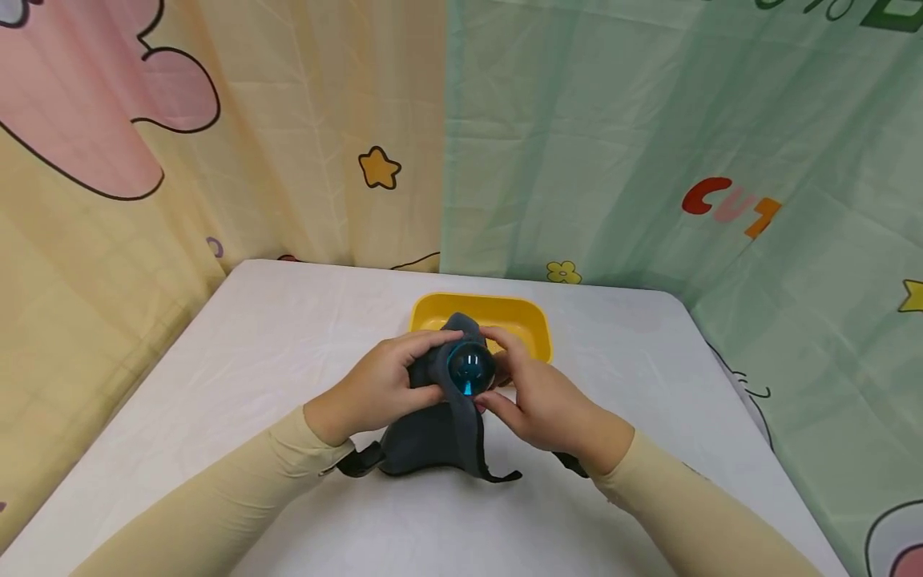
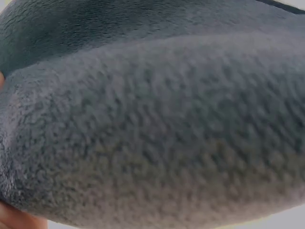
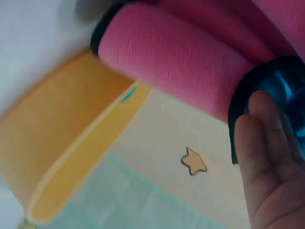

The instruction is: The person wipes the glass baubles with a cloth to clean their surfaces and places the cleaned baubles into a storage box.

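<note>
In the head view, a dark grey soft fabric pouch point(image 1: 425, 441) is held up over the middle of the table. My left hand point(image 1: 385, 389) grips it from the left, fingers over the top and thumb lower down. A shiny blue ball point(image 1: 471, 369) sits at the pouch's edge, facing me. From the right, my right hand point(image 1: 537, 393) holds the ball, fingers above and thumb below. Pink lining point(image 3: 167, 52) with dark edging shows in the right wrist view, beside the fingers point(image 3: 262, 143) against the ball. Grey cloth fills the left wrist view.
A yellow tray point(image 1: 479, 299) stands just behind the hands, partly covered by them. Dark strap ends point(image 1: 360, 461) hang near the left wrist. The white table point(image 1: 288, 320) is backed by printed curtains point(image 1: 577, 144).
</note>
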Demonstrator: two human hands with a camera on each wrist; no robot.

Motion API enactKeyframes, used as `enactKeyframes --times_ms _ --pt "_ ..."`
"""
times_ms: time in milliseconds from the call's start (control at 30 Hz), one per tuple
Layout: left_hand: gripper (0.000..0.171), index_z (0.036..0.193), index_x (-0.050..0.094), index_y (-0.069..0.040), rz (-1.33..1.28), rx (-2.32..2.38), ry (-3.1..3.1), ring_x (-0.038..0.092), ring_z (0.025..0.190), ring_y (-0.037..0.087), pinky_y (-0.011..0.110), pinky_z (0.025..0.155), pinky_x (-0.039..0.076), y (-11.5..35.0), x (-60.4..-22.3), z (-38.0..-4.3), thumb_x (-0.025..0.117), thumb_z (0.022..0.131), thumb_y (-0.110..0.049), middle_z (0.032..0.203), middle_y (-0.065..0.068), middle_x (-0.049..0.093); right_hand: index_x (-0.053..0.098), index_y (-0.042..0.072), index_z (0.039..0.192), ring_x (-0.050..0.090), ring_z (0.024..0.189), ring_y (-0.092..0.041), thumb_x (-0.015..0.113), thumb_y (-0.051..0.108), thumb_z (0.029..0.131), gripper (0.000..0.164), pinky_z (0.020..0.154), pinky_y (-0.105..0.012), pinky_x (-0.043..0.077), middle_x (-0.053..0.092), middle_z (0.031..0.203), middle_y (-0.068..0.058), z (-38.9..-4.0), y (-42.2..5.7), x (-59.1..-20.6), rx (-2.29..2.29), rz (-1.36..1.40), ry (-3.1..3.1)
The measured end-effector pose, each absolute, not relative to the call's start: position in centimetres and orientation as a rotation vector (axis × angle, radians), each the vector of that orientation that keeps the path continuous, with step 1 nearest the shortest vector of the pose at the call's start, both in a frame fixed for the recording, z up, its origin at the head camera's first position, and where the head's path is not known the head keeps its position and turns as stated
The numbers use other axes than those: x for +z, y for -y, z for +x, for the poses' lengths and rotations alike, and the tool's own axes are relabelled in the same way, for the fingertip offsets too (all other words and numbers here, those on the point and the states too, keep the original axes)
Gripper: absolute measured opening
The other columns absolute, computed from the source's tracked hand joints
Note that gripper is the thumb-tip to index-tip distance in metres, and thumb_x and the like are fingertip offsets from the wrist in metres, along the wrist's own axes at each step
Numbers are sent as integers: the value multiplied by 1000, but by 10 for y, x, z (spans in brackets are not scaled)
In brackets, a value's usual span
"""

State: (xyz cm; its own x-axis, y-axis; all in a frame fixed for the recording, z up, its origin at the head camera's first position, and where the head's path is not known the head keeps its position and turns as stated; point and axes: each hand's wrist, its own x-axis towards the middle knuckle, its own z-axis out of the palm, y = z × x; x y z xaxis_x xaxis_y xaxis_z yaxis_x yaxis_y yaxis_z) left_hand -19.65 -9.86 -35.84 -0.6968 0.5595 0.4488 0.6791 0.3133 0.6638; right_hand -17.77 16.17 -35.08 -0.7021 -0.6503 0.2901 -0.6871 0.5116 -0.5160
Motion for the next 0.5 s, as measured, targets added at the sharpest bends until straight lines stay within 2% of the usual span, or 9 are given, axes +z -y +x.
enactKeyframes --times_ms 133,233,300,500 --pt "65 146 60 -6 -1157 -1318 2410 66 122 23 40 106 57 97 -356 -197 86 87 -5 137 9 70 35 3 150 72 89 -16 61 16 108 51 85 -28 63 74 104 -11 -180 -161 -352 1479 1093 2700" --pt "65 146 60 -5 -1151 -1300 2411 66 123 24 41 107 57 97 -358 -196 86 86 -5 137 10 70 46 -1 143 72 88 -24 51 22 113 39 85 -29 63 73 100 -14 -180 -159 -353 1725 949 2728" --pt "65 145 60 -5 -1145 -1301 2418 66 123 24 40 106 57 97 -360 -196 86 86 -4 136 10 70 49 0 143 71 87 -24 52 25 112 40 82 -29 62 71 99 -13 -178 -156 -355 1703 891 2731" --pt "63 145 61 -5 -1128 -1324 2433 66 123 23 39 107 56 97 -363 -196 85 86 -4 136 9 70 39 6 155 72 90 -16 65 23 106 58 82 -29 62 73 109 -8 -170 -149 -357 1347 944 2650"
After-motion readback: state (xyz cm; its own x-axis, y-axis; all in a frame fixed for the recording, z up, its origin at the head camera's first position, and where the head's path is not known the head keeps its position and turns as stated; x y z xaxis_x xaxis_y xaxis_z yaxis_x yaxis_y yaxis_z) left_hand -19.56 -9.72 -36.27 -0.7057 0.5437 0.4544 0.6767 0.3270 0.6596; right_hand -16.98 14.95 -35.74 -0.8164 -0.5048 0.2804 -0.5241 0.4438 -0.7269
